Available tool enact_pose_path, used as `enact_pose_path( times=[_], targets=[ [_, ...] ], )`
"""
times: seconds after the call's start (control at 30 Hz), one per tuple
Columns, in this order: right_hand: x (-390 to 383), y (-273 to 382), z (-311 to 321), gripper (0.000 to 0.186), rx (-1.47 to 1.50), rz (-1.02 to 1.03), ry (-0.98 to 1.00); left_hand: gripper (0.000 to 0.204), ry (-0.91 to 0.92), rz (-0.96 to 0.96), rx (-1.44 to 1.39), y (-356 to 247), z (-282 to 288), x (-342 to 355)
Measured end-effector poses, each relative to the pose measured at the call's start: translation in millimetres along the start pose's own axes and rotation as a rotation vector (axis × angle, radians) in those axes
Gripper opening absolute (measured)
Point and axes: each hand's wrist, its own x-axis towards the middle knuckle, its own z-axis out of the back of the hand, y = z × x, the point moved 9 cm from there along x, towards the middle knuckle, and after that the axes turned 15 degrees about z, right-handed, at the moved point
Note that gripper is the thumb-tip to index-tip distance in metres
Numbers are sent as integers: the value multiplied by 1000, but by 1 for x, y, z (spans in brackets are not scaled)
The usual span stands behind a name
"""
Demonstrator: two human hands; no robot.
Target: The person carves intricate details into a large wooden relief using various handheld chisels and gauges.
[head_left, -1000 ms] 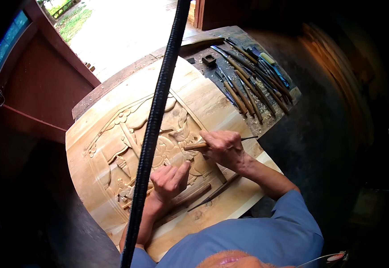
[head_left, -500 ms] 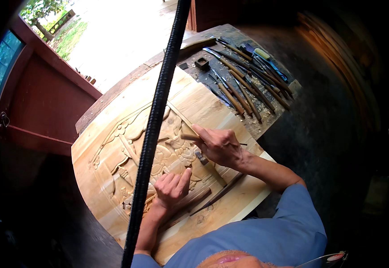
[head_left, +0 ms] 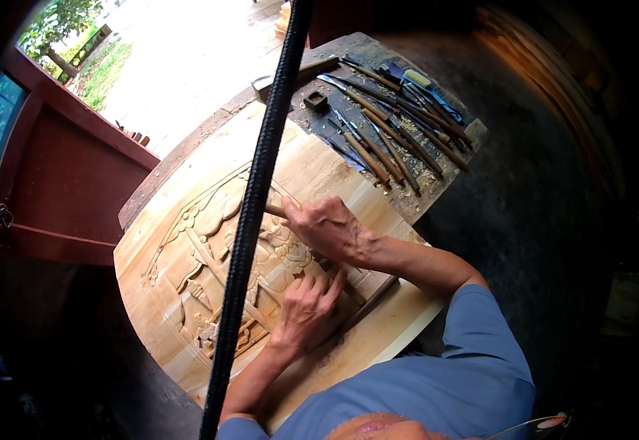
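A large pale wooden panel with a carved relief lies on the workbench in front of me. My right hand grips a wooden-handled carving chisel whose handle end sticks out to the left; its blade is hidden under the hand. My left hand rests flat on the carving just below, fingers spread and pointing up toward the right hand. A thin dark tool lies on the panel beside the left fingers.
Several wooden-handled chisels lie in a row on the dark bench top at the upper right, with a small dark block. A black braided cord hangs across the view. A red wooden railing stands left.
My right hand with the chisel has shifted left and up across the carving. My left hand has slid up closer to it.
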Motion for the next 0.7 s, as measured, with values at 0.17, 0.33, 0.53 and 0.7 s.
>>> enact_pose_path(
  times=[0.17, 0.33, 0.53, 0.7],
  targets=[
    [3, 8, -3, 30, 48, 62, -21, 57, -40, -33, 135, 8, -8, -4],
    [-9, 14, 13, 29, 80, 129, -57, 44, -170, -102, 236, -3, 2, -14],
    [-28, -2, 12, 26, 166, 42, 20, 27, -259, 70, 163, -8, 29, -58],
    [-39, -11, 19, 20, 247, -7, 1, 18, -73, 158, -158, -20, 13, -89]
  ],
)
